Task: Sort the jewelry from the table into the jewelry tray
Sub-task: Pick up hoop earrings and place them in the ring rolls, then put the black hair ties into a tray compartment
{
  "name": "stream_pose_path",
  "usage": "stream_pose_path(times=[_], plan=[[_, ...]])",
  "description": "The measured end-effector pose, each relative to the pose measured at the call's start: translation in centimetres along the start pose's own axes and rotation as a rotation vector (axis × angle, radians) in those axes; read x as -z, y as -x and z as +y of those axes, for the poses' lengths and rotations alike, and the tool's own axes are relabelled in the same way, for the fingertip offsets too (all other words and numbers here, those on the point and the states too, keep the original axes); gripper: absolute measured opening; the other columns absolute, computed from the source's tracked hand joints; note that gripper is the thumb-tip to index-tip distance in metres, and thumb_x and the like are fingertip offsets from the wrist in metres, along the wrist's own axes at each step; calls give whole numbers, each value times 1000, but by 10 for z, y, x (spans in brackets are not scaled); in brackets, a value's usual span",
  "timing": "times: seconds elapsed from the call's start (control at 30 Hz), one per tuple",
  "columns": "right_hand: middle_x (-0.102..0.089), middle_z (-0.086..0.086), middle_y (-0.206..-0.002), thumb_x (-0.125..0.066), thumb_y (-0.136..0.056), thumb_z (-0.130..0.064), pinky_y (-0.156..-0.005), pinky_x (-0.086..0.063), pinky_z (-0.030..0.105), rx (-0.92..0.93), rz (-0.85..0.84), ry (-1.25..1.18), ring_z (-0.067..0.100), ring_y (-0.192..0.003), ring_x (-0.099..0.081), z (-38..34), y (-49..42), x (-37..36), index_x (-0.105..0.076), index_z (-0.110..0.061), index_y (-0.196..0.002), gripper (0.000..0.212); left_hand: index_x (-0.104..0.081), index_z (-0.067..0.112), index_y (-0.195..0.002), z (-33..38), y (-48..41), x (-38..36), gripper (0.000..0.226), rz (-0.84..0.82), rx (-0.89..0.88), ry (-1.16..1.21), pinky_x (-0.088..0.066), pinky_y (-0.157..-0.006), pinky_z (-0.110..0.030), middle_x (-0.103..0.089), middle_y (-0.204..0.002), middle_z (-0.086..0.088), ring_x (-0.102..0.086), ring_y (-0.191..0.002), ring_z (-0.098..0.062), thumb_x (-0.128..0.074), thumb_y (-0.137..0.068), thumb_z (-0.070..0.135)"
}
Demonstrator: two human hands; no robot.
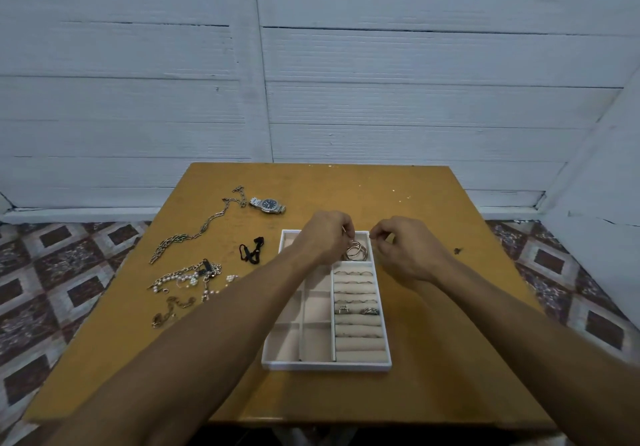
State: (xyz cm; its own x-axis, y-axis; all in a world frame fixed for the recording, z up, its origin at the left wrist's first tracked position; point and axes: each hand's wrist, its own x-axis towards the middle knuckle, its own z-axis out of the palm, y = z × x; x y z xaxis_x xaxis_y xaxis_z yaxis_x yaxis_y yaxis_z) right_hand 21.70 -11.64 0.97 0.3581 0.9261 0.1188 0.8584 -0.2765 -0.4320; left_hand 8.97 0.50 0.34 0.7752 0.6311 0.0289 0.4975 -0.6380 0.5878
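A white jewelry tray (325, 365) with beige compartments lies mid-table; several rings sit in its ring rolls (358, 310). My left hand (323, 238) hovers over the tray's far compartment, fingers pinched on a thin bangle above a small pile of silver bangles (356, 251). My right hand (407, 250) is just right of the tray's far corner, fingers curled and pinched; whether it holds anything is unclear. On the table's left lie a long chain necklace (194, 234), a silver watch (268, 205), a black band (251, 250) and a heap of pearl and chain pieces (188, 279).
The orange-brown table (433, 341) stands against a white panelled wall. A small dark item (459, 250) lies near the right edge. Patterned floor tiles show on both sides.
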Motion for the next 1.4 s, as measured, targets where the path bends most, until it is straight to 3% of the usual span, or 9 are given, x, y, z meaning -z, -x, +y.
stream_pose_path(times=[0.13,0.33,0.63,1.0,1.13,1.27,1.4], plan=[[-67,-3,-105,-53,-91,-16,-76,-42,22,-1,-8,10,9,-89,-55,7,5,0,-69,-17,-107,22,-70,13,-87,6,0,-6,18,12,6,-17,-55,-72,-28,-70,-87,-5,-67,-80,-20,-54,-83,4],[-67,-3,-103,-54,-91,-18,-71,-43,23,0,-5,-28,9,-82,-55,8,6,0,-69,-18,-107,22,-69,21,-86,9,3,-13,17,15,-3,-92,-55,-77,-35,-70,-91,-3,-64,-85,-22,-57,-80,11],[-65,-6,-99,-54,-91,-19,-72,-45,25,-9,-18,-34,9,-82,-55,3,11,0,-69,-19,-105,20,-73,25,-94,7,13,-17,15,110,-20,-124,-55,-74,-36,-72,-92,1,-65,-85,-19,-61,-84,25],[-62,-9,-96,-56,-89,-20,-68,-44,25,-43,1,-157,10,-80,-59,-15,14,0,-62,-21,-113,24,-67,21,-108,-11,52,0,22,261,-119,-81,-42,-90,-34,-66,-107,2,-52,-107,-17,-58,-88,25],[-62,-9,-97,-59,-88,-19,-75,-49,30,-11,10,-182,11,-81,-59,-39,7,-6,-62,-19,-114,27,-68,24,-107,-34,84,12,23,335,-70,-122,-39,-96,-40,-66,-112,5,-51,-112,-18,-59,-86,25],[-64,-6,-102,-58,-87,-17,-79,-50,31,60,-11,-174,13,-85,-59,-73,-9,-23,-65,-18,-113,27,-64,27,-115,-55,116,20,28,374,36,-179,-34,-97,-36,-62,-114,9,-46,-115,-13,-56,-89,27],[-64,-2,-118,-58,-89,-19,-89,-46,31,144,-92,-72,18,-103,-58,-111,-34,-44,-64,-21,-118,30,-65,25,-111,-69,136,18,24,393,57,-171,-38,-94,-39,-67,-107,8,-48,-114,-17,-54,-89,29]])
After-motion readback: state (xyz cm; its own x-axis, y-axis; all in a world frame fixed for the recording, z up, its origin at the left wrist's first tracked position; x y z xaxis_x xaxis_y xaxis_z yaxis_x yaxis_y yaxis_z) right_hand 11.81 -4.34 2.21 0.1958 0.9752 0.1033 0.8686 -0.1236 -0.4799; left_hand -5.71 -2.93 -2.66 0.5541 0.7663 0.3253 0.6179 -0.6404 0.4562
